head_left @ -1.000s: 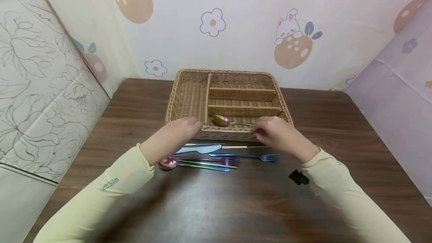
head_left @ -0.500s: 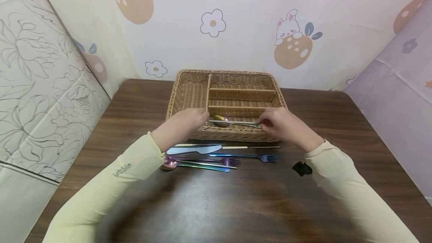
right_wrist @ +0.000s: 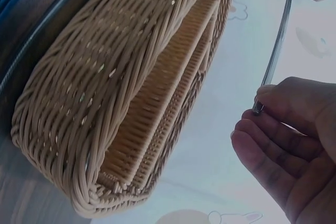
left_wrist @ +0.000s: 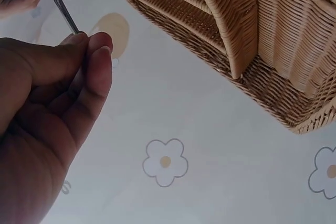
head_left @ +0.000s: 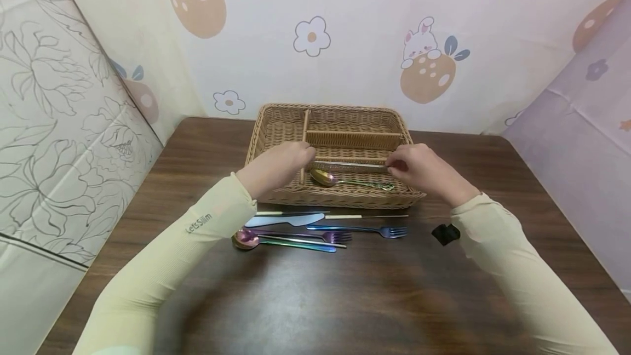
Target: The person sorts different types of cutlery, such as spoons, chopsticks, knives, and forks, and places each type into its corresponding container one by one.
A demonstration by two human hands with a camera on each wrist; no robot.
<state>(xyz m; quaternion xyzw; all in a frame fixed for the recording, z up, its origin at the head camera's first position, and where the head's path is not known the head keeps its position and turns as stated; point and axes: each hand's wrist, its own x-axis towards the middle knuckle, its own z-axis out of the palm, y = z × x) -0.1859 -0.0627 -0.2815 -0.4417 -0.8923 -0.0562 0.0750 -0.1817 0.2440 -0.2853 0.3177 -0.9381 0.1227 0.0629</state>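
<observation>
Both hands hold one thin silver utensil [head_left: 350, 164] level by its ends, over the wicker basket [head_left: 340, 201]. My left hand [head_left: 309, 159] pinches its left end between thumb and fingers, and the left wrist view shows that pinch on the utensil [left_wrist: 60, 6]. My right hand [head_left: 393, 166] pinches the right end, where the utensil [right_wrist: 278, 40] meets the right fingertips [right_wrist: 265, 95]. The utensil hangs above the divider behind the basket's front compartment. A gold spoon [head_left: 325, 178] lies in that front compartment, bowl to the left.
On the brown table [head_left: 315, 300] in front of the basket lie a pale blue knife [head_left: 286, 219], a thin white-handled piece [head_left: 365, 216], a blue fork [head_left: 360, 229], a purple fork [head_left: 305, 234] and a pink spoon [head_left: 245, 239]. A small black object [head_left: 445, 233] sits by my right sleeve.
Both hands have carried the silver utensil up from the table in front of the basket and back, past the gold spoon, to above the divider.
</observation>
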